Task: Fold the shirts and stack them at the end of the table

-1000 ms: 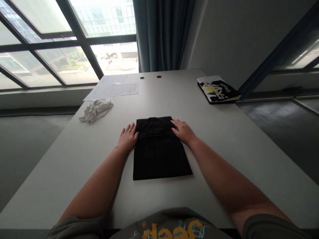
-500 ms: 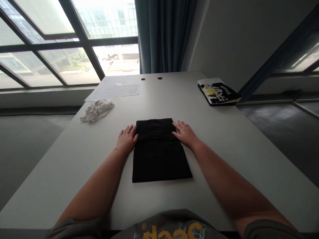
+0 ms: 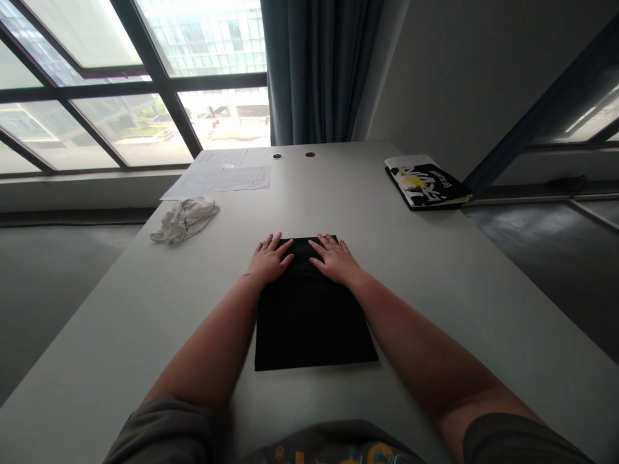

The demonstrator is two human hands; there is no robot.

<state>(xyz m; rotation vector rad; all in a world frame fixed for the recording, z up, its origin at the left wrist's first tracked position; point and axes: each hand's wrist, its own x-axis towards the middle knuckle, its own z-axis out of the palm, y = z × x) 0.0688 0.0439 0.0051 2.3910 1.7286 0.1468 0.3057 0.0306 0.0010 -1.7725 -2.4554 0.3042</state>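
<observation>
My left hand (image 3: 269, 261) and my right hand (image 3: 334, 261) lie open and apart, flat on the far end of a folded black cloth (image 3: 309, 316). It sits on the white desk (image 3: 145, 335). I press down, I think, to keep it still. A crumpled white cloth (image 3: 184, 220) lies off to my left.

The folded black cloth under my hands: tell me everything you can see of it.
The folded black cloth is a flat, roughly rectangular stack of soft, matte fabric. It lies squarely on the white table, in front of the person. The left hand and right hand rest flat on its far end, covering much of that edge. It is so dark that no print, seams or inner layers can be made out, and what garment it is cannot be told.
</observation>
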